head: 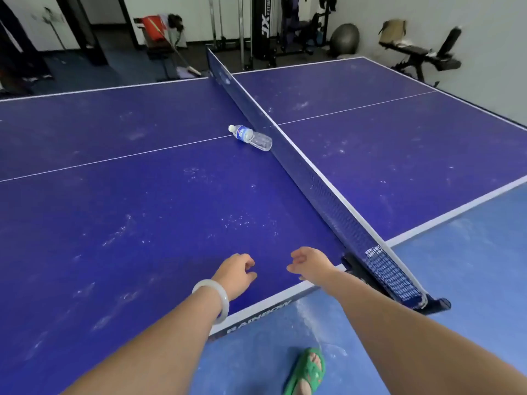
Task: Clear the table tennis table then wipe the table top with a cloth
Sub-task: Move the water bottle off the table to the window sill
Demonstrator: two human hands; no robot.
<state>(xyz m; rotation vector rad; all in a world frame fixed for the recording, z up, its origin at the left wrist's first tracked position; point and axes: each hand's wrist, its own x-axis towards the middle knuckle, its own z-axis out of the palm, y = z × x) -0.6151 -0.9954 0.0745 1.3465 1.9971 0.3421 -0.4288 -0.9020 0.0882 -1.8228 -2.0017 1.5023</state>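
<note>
From the head camera, looking down across a blue table tennis worktop, marked with white lines and speckled with pale dusty smears. Across its middle, a dark net, stretched from the near edge to the far one and clamped at the near end by a black bracket. On the left half, lying on its side, a clear plastic water bottle with a white cap and blue label, cap pointing away from the net, base touching or just beside the mesh, right where the centre line meets it. Well short of the bottle, close to the worktop's near edge, the left hand, over the surface with fingers loosely curled, grasping nothing, a pale bangle on its wrist. Just to its right, the right hand, likewise slack and holding nothing, near the net's near end. Below, on the lighter blue floor, a foot in a green sandal. Beyond the far side, by the white wall, a grey exercise ball, a black weight bench and a tall black gym rack.
</note>
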